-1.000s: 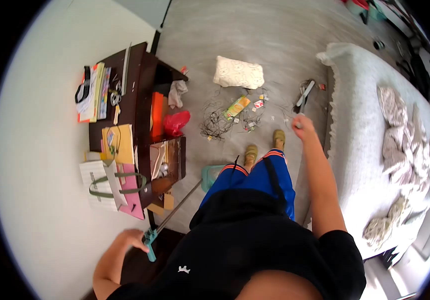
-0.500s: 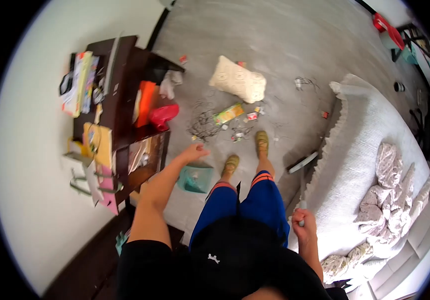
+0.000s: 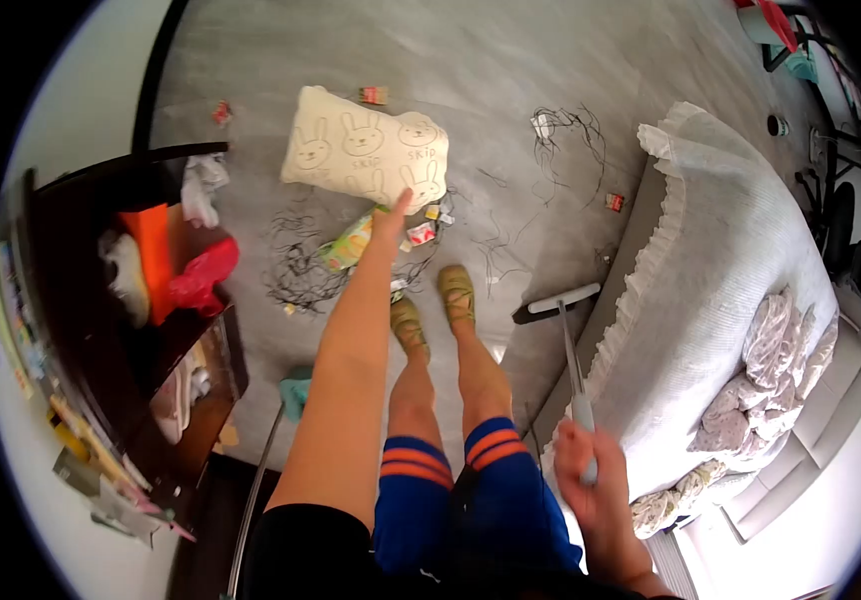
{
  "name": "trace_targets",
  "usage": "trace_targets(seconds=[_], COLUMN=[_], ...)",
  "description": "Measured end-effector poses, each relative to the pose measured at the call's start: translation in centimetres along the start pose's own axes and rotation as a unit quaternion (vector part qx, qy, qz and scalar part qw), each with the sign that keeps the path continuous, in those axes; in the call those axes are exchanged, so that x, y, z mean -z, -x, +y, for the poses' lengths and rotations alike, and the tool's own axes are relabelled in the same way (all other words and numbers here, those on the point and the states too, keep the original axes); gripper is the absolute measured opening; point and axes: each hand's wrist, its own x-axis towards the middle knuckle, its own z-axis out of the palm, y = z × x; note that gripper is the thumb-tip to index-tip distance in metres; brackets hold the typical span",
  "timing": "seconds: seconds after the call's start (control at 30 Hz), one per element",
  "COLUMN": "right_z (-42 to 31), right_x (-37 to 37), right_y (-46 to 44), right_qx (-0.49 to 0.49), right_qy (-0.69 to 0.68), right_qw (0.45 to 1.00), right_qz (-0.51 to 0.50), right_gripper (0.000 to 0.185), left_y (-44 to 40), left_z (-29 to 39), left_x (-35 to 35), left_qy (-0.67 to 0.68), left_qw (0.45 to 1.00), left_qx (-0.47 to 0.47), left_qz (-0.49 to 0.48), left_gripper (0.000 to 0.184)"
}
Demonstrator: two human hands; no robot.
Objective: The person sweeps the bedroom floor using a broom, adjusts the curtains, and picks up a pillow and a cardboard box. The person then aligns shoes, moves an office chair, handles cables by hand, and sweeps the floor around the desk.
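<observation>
My left hand (image 3: 392, 222) reaches out over the lower edge of a cream pillow (image 3: 351, 148) printed with rabbit faces, which lies on the floor. A finger is stretched out; the others are mostly hidden, and whether they touch the pillow I cannot tell. Just under this hand lies a green and yellow box (image 3: 349, 243), beside a small red and white packet (image 3: 421, 234). My right hand (image 3: 591, 470) is closed around the grey grip of a broom (image 3: 564, 300), its head on the floor by the bed. A teal dustpan (image 3: 296, 393) is partly hidden behind my left forearm.
Dark tangled strands (image 3: 296, 265) and small packets litter the grey floor. The bed (image 3: 721, 230) with its ruffled cover stands at right. At left is a dark shelf (image 3: 71, 260) holding a red bag (image 3: 206, 275) and an orange item (image 3: 148, 250).
My left hand has moved forward from above the dustpan to the pillow. My view has shifted, so the pillow and shelf appear further left. The right hand keeps its hold on the broom.
</observation>
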Motion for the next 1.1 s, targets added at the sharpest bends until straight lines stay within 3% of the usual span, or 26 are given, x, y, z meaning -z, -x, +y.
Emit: trace_targets(seconds=[0.03,0.1,0.2,0.4,0.5,0.63,0.8,0.87,1.0,1.07,1.1], right_z=[0.4,1.3,1.6,2.7,2.8,1.2,-1.2,-2.4,-9.2,-12.0,-11.7], right_x=[-0.1,-1.5,-2.3,-2.4,-1.2,-0.2,-5.0,-6.1,-5.5,-4.8,-4.6], right_y=[-0.1,-0.6,-1.7,-1.9,-1.3,-0.5,2.7,4.0,0.6,-1.6,-0.4], right_qx=[0.001,0.031,-0.026,-0.035,-0.004,0.008,-0.006,-0.047,-0.053,-0.095,-0.057], right_qy=[0.02,0.09,0.146,0.143,0.127,0.098,0.03,0.022,-0.036,-0.049,-0.008], right_qw=[1.0,0.992,0.986,0.986,0.989,0.995,0.998,0.987,0.963,0.961,0.966], right_qz=[-0.007,0.084,0.07,0.081,0.074,-0.006,-0.061,-0.151,-0.263,-0.255,-0.252], right_gripper=[0.01,0.019,0.037,0.041,0.022,0.018,0.008,0.006,0.006,0.007,0.007], left_y=[-3.1,-10.1,-10.3,-12.3,-10.4,-2.8,10.6,15.8,24.0,26.5,27.6], left_z=[-0.6,-2.1,-0.7,1.4,3.5,3.0,-2.9,-5.4,-11.1,-14.4,-15.9], left_x=[-1.0,-2.5,-3.2,-1.1,1.2,6.9,15.3,18.5,23.8,25.7,26.5], left_qy=[0.097,0.285,0.475,0.455,0.458,0.418,0.36,0.332,0.362,0.383,0.391], left_qw=[0.994,0.948,0.862,0.872,0.867,0.876,0.896,0.922,0.912,0.904,0.903], left_qx=[-0.019,-0.056,-0.053,-0.078,-0.066,-0.069,-0.11,-0.072,-0.058,-0.057,-0.047], left_qz=[-0.046,-0.129,-0.167,-0.163,-0.187,-0.231,-0.234,-0.183,-0.185,-0.178,-0.172], left_gripper=[0.078,0.075,0.059,0.046,0.047,0.049,0.057,0.06,0.059,0.058,0.058])
